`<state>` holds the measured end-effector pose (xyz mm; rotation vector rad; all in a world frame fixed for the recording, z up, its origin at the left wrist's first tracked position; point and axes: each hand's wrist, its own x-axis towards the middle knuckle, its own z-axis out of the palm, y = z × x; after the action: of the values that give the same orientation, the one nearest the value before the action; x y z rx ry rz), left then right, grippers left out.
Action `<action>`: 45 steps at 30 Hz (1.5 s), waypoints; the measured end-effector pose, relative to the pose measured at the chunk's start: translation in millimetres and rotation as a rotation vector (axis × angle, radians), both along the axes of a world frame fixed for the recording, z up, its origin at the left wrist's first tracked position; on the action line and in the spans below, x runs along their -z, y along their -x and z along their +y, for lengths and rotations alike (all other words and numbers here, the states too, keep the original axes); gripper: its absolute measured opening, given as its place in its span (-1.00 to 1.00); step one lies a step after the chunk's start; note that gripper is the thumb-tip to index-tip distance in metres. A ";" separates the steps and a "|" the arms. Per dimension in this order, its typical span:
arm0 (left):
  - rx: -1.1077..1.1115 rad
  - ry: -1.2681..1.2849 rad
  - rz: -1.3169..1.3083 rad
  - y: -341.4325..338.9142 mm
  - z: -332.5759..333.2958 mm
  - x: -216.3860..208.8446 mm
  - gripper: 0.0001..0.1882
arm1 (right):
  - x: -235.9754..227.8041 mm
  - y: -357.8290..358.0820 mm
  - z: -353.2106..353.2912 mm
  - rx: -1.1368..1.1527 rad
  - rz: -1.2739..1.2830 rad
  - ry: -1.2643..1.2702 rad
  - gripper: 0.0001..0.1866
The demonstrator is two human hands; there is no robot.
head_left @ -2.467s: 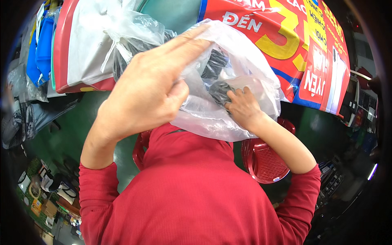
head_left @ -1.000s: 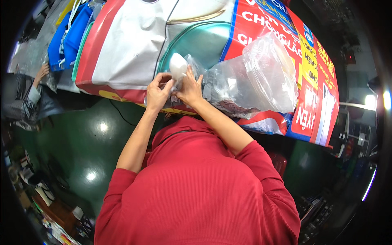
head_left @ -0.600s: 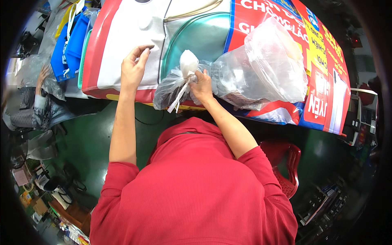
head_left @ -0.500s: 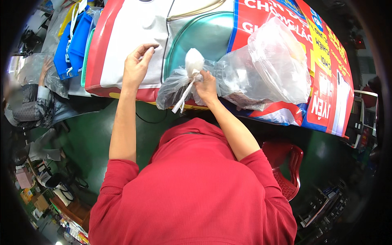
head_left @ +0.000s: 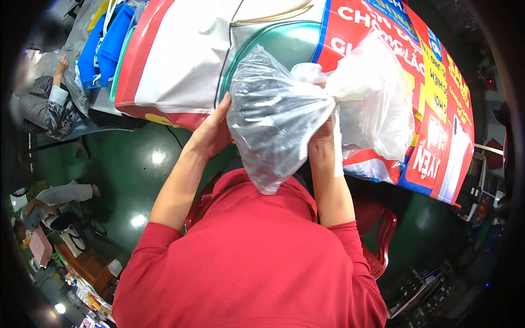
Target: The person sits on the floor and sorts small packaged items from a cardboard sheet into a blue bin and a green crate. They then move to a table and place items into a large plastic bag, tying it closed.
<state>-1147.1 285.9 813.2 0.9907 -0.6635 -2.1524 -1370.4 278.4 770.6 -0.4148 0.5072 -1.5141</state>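
Observation:
A clear plastic bag [head_left: 273, 120] is raised off the table in front of me, its puffed, creased part pointing toward my body. Its neck is gathered tight, and a white strip [head_left: 337, 142] hangs from it. My right hand [head_left: 322, 136] is closed around the bag just below the neck, its fingers mostly hidden. Against the left side of the bag rests my left hand [head_left: 213, 131], thumb up along the edge, the other fingers out of sight behind the plastic. A whitish, cloudy part of plastic bag [head_left: 377, 109] lies to the right of the knot; its contents are unclear.
A printed red, white and blue sheet [head_left: 175, 65] covers the table. Blue folded items [head_left: 104, 60] lie at the far left, near another person's hand [head_left: 61, 65]. A red plastic chair [head_left: 380, 246] stands on the green floor [head_left: 147, 169] to the right.
My left hand has come down from above the sheet to the bag's side. The gathered bag has been lifted and turned, its puffed part now larger and nearer me. My right hand has shifted right.

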 end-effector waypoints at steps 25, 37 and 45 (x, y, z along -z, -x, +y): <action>-0.115 1.458 -0.723 180.7 -49.8 -159.4 -0.55 | -262.2 211.5 158.0 0.540 0.977 0.315 -0.51; 0.360 1.454 -0.967 161.8 -17.8 -103.8 -0.46 | -127.5 272.2 157.7 0.508 0.721 -0.076 -0.52; 0.331 1.389 -0.957 176.9 5.4 -115.5 -0.13 | -37.1 208.6 93.7 0.403 0.201 -0.149 -0.54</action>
<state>-1324.0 291.3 928.7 0.9778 -2.3935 -0.7496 -1579.0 372.1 807.7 -0.3636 0.8969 -1.8142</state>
